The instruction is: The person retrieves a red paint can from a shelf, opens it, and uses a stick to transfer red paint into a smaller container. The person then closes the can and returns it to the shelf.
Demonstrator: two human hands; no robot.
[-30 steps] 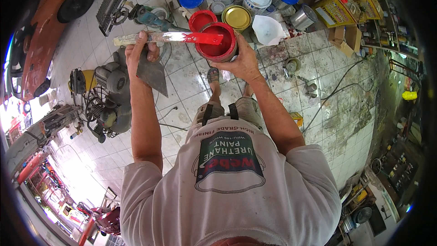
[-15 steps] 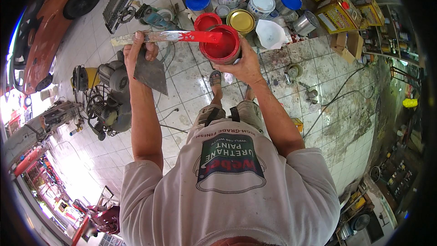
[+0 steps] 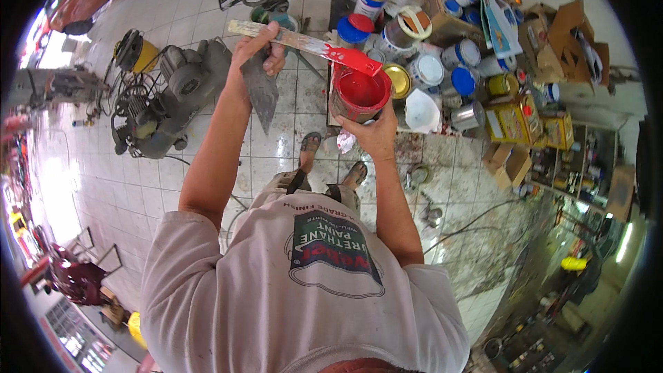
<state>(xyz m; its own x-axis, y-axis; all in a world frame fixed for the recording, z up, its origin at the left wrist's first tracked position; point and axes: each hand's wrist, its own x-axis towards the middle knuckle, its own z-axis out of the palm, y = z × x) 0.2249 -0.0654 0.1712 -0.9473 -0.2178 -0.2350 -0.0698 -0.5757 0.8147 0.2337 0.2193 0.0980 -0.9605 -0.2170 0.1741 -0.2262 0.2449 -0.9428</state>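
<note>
My left hand (image 3: 257,55) is closed around the pale, worn end of a flat stirring stick (image 3: 304,43). A grey metal putty knife (image 3: 262,97) hangs blade-down from the same hand. Wet red paint coats the stick's other end, which lies over the far rim of a paint can (image 3: 359,107); whether it touches the rim I cannot tell. Red paint covers the can's inside. Low on the can's near right side, my right hand (image 3: 376,132) grips it, thumb at the front and the other fingers mostly hidden.
Beyond the can stand several paint tins, including one with a blue lid (image 3: 464,81), and a white tub (image 3: 422,110). A yellow rectangular tin (image 3: 509,123) and an open cardboard box (image 3: 507,164) sit right. An air compressor (image 3: 183,93) stands left on the tiled floor (image 3: 280,148).
The stick's red end has shifted from over the can's opening to its far rim, and the stick slants more. Both hands keep their holds. The whole view has turned, showing more tins beyond.
</note>
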